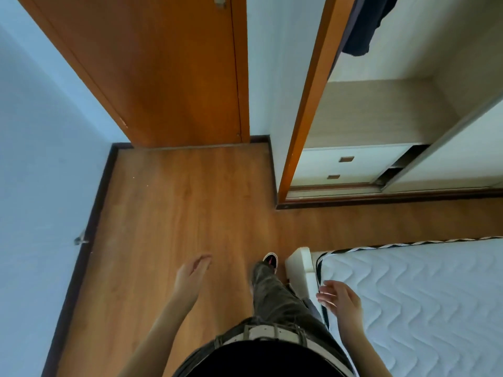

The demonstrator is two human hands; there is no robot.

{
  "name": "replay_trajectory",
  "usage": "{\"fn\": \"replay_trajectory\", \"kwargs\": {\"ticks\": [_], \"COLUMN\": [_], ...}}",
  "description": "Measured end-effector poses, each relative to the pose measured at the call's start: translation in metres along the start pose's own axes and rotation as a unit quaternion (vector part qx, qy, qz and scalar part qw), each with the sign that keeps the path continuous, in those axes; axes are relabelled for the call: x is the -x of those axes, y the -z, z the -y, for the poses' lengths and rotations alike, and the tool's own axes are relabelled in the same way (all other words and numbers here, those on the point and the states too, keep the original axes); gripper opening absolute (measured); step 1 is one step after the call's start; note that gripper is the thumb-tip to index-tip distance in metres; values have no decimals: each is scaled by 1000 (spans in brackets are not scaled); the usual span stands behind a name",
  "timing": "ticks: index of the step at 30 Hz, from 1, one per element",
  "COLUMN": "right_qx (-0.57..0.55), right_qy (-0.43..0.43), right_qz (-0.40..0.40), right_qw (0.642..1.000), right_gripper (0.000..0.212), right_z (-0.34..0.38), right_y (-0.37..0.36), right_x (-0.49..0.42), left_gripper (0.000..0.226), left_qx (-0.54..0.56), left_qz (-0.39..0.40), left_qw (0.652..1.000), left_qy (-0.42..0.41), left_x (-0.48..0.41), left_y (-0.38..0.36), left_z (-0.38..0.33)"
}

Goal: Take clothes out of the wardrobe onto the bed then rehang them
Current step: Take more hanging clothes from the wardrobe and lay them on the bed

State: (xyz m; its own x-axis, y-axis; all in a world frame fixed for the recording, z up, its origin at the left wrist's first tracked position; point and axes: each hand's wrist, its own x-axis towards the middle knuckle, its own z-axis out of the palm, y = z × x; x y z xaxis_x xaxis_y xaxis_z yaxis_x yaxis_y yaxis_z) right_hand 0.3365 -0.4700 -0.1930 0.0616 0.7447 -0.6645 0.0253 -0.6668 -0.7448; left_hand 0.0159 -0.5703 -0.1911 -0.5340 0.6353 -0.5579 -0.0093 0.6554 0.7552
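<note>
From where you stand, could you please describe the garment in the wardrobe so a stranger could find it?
Find the open wardrobe right of the orange door. A garment hangs at its top. It is the only dark navy thing against the pale interior.

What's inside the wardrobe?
Inside the wardrobe, one dark garment hangs near the top, and two white drawers sit at the bottom. The shelf above them looks bare. The sliding door covers the right part, so anything behind it is hidden.
</note>
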Motion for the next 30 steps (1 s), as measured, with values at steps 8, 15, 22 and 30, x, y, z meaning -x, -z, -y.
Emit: {"fn": "replay_trajectory", "kwargs": {"ticks": [8, 15, 22, 30], "right_qx": [19, -3, -73, -138], "right_qy": [-13, -20, -30, -11], "right_qz": [-5, -4, -99, -218], "right_qw": [1000, 1000, 992, 966], "right_gripper": [23, 23, 24, 24], "right_z": [114, 181, 221, 239], "right_y": [-59, -95, -84, -19], "right_x": [-138, -215, -251, -265], "left_gripper": [21, 23, 22, 21], "left_qx": [-30, -53, -162, -275], "left_qz": [9, 30, 178, 329], "left_qw": [998, 993, 970, 895], "left_qy": [46, 97, 38, -123], "left_x": [-109, -199, -305, -327], "left_y": [-18, -19, -71, -187], "left_z": [-72, -117, -208, -329]}}
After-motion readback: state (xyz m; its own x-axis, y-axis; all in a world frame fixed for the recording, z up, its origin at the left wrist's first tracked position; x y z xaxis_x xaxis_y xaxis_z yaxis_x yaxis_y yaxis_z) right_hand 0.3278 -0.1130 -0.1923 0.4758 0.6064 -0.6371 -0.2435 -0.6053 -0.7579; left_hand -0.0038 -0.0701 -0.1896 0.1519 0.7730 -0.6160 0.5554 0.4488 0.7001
